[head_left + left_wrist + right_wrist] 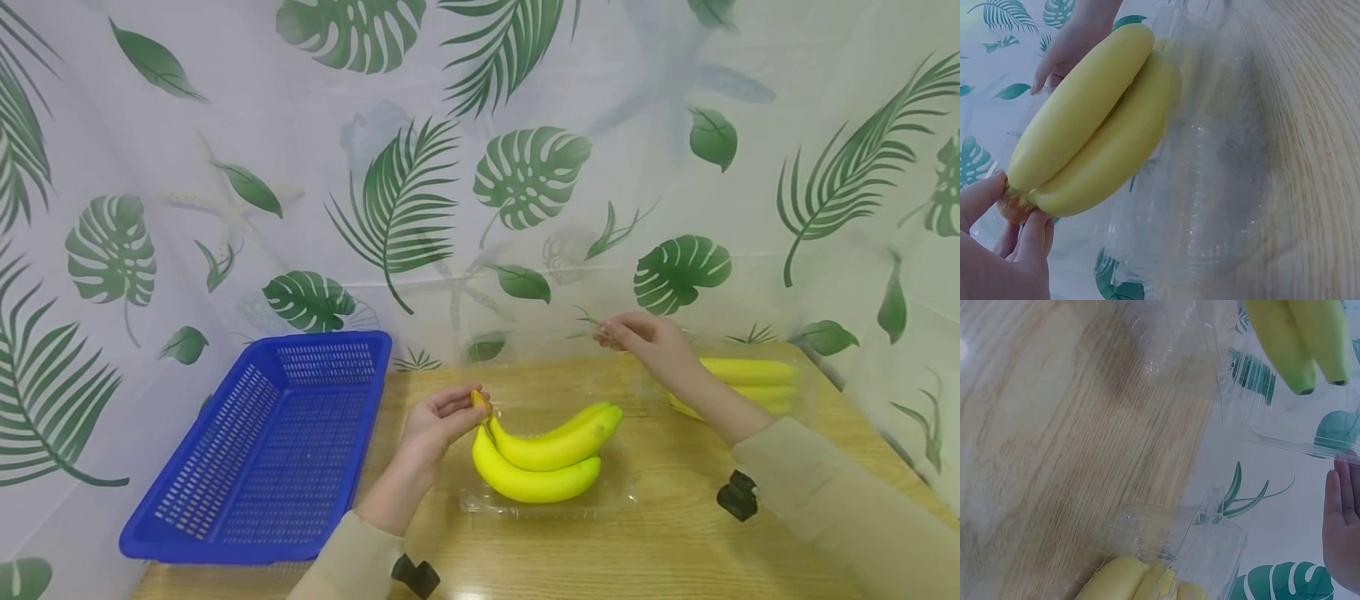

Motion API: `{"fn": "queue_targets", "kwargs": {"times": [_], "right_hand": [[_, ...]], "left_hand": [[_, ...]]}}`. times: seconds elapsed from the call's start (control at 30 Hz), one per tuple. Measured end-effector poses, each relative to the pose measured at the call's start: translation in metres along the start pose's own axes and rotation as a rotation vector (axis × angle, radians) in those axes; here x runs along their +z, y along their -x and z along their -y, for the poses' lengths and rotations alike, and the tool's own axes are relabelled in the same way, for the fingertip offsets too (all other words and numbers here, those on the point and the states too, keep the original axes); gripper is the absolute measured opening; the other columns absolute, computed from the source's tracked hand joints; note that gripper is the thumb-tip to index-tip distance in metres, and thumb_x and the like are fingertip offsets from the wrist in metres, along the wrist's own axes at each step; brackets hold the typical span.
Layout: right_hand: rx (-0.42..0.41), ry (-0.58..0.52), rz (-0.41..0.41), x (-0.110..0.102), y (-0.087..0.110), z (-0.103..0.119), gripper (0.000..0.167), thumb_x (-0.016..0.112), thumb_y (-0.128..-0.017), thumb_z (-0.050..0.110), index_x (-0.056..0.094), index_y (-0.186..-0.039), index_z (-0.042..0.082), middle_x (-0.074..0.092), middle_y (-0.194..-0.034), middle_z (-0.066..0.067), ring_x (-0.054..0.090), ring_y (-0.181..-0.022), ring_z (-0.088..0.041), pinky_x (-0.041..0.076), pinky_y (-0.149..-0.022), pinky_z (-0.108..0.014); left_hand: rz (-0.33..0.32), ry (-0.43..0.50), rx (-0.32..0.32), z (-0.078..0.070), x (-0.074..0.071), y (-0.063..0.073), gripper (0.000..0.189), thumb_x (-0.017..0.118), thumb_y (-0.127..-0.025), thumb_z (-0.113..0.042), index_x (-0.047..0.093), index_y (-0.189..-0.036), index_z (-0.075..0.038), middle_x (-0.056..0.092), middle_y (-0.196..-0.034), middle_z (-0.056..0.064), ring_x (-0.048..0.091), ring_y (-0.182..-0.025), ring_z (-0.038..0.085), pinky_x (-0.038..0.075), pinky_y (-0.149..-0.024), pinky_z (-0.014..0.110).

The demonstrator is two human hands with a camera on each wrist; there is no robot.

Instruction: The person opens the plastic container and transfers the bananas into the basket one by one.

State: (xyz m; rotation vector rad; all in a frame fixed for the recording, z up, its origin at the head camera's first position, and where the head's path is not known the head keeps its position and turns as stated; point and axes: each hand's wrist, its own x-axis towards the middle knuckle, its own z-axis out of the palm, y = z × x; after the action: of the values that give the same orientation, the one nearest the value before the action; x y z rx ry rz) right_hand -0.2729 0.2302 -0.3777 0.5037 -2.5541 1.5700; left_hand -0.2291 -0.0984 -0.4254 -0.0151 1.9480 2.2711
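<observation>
My left hand (426,433) pinches the stem of a bunch of yellow bananas (536,482) between thumb and fingers. The bunch is over the base of a clear plastic clamshell container (480,503), its green-tipped ends pointing right. Behind the fruit, the container's transparent lid (1272,442) stands raised. My right hand (652,343) holds the lid's edge at its upper right, thumb against fingers in the head view. From the left wrist view, the banana stem (1015,206) shows brown between my fingertips.
A blue perforated plastic basket (288,467) sits at the left of the wooden table (675,533). More bananas (757,390) lie in another clear container at the right, partly behind my right forearm. A leaf-patterned cloth (525,108) hangs behind the table.
</observation>
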Motion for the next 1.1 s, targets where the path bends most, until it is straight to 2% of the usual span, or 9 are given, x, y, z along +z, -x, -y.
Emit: {"fn": "queue_targets", "kwargs": {"times": [0.33,0.57,0.83,1.1], "right_hand": [[0.009,0.005,0.002,0.000,0.002,-0.001,0.040,0.053,-0.113,0.024,0.066,-0.133,-0.009,0.071,-0.131,-0.030,0.065,-0.099,0.015,0.057,-0.091,-0.007],[-0.004,0.023,-0.004,-0.001,0.001,0.000,0.040,0.054,-0.113,0.025,0.068,-0.131,-0.008,0.073,-0.128,-0.029,0.066,-0.098,0.014,0.059,-0.093,-0.012],[0.004,0.006,0.006,-0.001,0.000,0.001,0.039,0.054,-0.113,0.023,0.067,-0.133,-0.008,0.072,-0.131,-0.028,0.065,-0.099,0.013,0.056,-0.092,-0.007],[-0.006,0.007,0.000,0.000,0.000,0.000,0.039,0.054,-0.113,0.024,0.068,-0.130,-0.008,0.072,-0.129,-0.029,0.066,-0.098,0.013,0.056,-0.091,-0.007]], "left_hand": [[0.011,0.041,0.008,-0.016,0.004,0.012,0.044,0.069,-0.095,0.011,0.061,-0.138,0.013,0.077,-0.123,0.018,0.075,-0.097,0.006,0.064,-0.093,0.021],[0.012,0.036,0.020,-0.031,0.001,0.021,0.042,0.068,-0.095,0.010,0.062,-0.137,0.012,0.080,-0.117,0.011,0.076,-0.097,0.006,0.064,-0.094,0.020],[0.060,0.046,0.058,-0.047,-0.009,0.025,0.048,0.063,-0.096,0.012,0.053,-0.143,0.016,0.080,-0.106,-0.005,0.075,-0.101,0.004,0.062,-0.098,0.019],[0.032,0.035,0.079,-0.064,-0.026,0.028,0.049,0.064,-0.097,0.011,0.053,-0.144,0.014,0.081,-0.108,-0.004,0.077,-0.102,0.005,0.061,-0.100,0.020]]}}
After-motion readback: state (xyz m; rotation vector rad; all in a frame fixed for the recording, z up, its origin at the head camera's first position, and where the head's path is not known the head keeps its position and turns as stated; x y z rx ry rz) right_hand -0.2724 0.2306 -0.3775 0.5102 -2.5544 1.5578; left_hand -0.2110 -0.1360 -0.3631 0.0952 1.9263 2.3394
